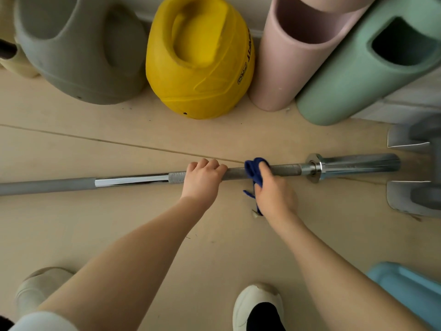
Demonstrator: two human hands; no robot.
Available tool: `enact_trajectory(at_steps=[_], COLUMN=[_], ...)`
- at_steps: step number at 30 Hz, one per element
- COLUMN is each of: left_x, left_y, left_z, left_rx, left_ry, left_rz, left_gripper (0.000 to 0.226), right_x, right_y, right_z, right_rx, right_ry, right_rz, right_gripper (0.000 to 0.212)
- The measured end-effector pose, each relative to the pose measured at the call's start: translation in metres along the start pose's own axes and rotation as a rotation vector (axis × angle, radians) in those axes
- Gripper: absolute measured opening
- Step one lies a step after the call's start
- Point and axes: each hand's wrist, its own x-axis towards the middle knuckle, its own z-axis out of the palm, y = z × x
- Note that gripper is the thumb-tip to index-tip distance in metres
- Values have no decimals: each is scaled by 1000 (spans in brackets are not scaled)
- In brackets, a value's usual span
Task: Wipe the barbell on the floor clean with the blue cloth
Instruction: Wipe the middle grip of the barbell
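A long steel barbell [131, 180] lies across the pale floor from the left edge to a chrome collar and sleeve [358, 163] at the right. My left hand [201, 179] grips the knurled part of the shaft near the middle, fingers curled over it. Just to its right, my right hand [274, 189] holds the blue cloth [253, 170] wrapped over the shaft, a little short of the collar. A corner of the cloth hangs below the bar toward the floor.
Behind the bar stand a grey weight [78, 48], a yellow one [200, 58], a pink cylinder [293, 53] and a green block [367, 68]. Grey dumbbells [415, 163] sit at the right end. A light blue object [410, 290] lies lower right. My shoes [257, 306] are near the bottom.
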Motion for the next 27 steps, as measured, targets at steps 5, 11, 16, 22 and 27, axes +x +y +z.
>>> enact_trajectory(at_steps=[5,11,16,22,27], left_x=[-1,-21,-40,-47,-49], left_y=[-11,-55,-90,-115,-118], left_z=[-9,-14,-15,-14,-7], left_rx=[-170,-119,-155,-184,-151], left_ry=[-41,-75,-8,27,123], left_rz=[-82,-64,-207,-218,-167], left_gripper=[42,55,48,28,19], right_x=[13,-2,-3,-6,-5], right_y=[3,-50,-83,-104,-143], right_z=[-13,15,34,36,54], right_rx=[-86,-107,-20,-125,-212], right_ry=[34,-22,-177,-75,-188], right_rz=[129,-5,-153,-182,-369], right_gripper=[39,44,36,33,35])
